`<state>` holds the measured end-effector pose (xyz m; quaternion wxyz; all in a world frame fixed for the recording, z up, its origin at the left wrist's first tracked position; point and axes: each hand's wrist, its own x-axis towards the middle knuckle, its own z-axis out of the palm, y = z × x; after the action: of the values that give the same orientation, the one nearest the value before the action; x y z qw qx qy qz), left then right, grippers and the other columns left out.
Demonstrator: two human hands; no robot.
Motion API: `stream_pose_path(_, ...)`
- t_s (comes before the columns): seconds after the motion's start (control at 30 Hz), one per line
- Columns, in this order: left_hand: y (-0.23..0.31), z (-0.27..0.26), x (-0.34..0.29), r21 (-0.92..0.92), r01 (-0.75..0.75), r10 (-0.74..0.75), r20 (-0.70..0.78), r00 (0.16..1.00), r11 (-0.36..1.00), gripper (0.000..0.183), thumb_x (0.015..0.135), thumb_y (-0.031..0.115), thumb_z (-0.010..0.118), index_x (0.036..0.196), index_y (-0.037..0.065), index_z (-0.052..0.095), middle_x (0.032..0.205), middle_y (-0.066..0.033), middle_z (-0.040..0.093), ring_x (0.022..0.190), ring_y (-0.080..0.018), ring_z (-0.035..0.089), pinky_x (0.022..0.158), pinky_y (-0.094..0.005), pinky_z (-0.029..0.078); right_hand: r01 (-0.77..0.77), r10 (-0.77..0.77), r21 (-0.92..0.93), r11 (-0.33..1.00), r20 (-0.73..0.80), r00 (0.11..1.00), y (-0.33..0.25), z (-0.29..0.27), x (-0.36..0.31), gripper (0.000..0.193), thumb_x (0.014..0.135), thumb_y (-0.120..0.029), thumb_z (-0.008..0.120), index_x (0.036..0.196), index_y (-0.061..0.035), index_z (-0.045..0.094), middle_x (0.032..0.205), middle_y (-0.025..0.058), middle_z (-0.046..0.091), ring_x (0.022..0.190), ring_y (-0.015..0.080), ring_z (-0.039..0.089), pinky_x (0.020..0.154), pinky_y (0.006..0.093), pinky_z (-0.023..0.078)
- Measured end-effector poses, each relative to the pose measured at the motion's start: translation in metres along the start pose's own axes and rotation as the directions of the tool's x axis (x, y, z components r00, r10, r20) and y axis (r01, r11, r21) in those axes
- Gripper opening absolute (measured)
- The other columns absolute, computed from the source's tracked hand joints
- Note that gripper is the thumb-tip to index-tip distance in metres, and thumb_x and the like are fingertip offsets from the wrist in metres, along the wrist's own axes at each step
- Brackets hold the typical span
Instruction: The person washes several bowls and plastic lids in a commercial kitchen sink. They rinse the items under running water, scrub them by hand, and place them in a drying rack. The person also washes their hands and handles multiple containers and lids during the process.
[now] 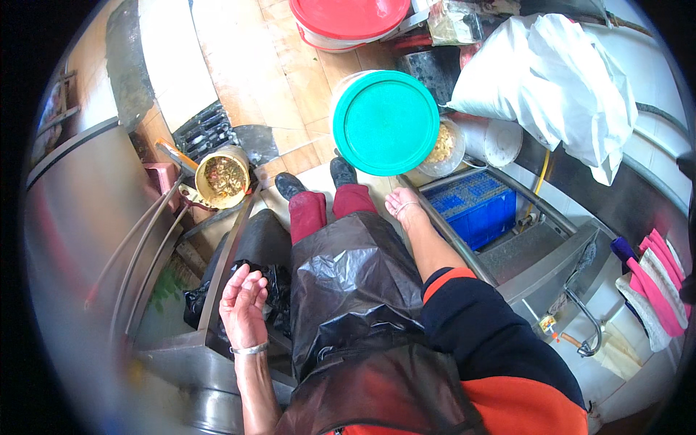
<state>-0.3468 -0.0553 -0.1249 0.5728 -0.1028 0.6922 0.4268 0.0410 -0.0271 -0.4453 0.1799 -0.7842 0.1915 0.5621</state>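
Observation:
My left hand (243,308) is raised at the left beside a metal frame, palm partly turned up. Its fingers bend loosely with nothing visible between them. Nearest to it hangs a black plastic bag (272,286). My right hand (404,204) is low and farther forward, open and relaxed, with no object showing in it. It hovers by the rail (449,235) of a metal stand, just below a tub with a round green lid (386,123). Inside the stand sits a blue plastic crate (470,209). A long dark apron (355,283) covers my front.
A scrap bucket (223,177) stands at the left by a floor grate (204,130). Ahead is a tub with a red lid (351,16). On the right are a clear container (444,148), a big white bag (551,90), a tap (591,337) and hanging cloths (656,286).

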Motion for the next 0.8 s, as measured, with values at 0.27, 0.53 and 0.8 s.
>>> stream_pose_path(0.27,0.054,-0.027,-0.021,-0.038,-0.166,0.166,-0.013,0.986,0.985,0.036,0.087,0.005,0.065,0.122,0.000,0.057,0.104,-0.0117,0.068,0.087,-0.0182,0.067,0.076,-0.0270,0.054,0.356,-0.158,-0.532,0.768,0.381,0.911,-0.027,0.041,-0.114,0.017,0.092,-0.015,0.054,0.107,-0.0098,0.058,0.086,0.0048,0.066,0.074,0.0166,0.064,0.062,0.0318,0.052)
stream_pose_path(0.53,0.060,-0.051,-0.027,0.013,-0.239,0.239,-0.119,0.964,0.971,0.038,0.087,0.008,0.064,0.123,-0.001,0.054,0.104,-0.0110,0.066,0.088,-0.0171,0.065,0.075,-0.0250,0.053,0.164,-0.116,-0.391,0.906,0.145,0.983,-0.054,0.030,-0.037,0.047,0.089,-0.029,0.058,0.131,-0.0085,0.049,0.125,0.0172,0.057,0.091,0.0250,0.064,0.067,0.0339,0.049)
stream_pose_path(0.8,0.003,-0.030,-0.029,0.125,-0.070,0.088,-0.143,0.986,0.990,0.033,0.087,0.007,0.064,0.119,0.000,0.056,0.099,-0.0111,0.068,0.084,-0.0171,0.066,0.073,-0.0256,0.054,0.162,-0.162,0.007,0.987,0.014,0.987,-0.019,0.006,0.066,0.067,0.082,-0.039,0.071,0.134,-0.0104,0.041,0.132,0.0139,0.047,0.113,0.0290,0.052,0.072,0.0387,0.053)
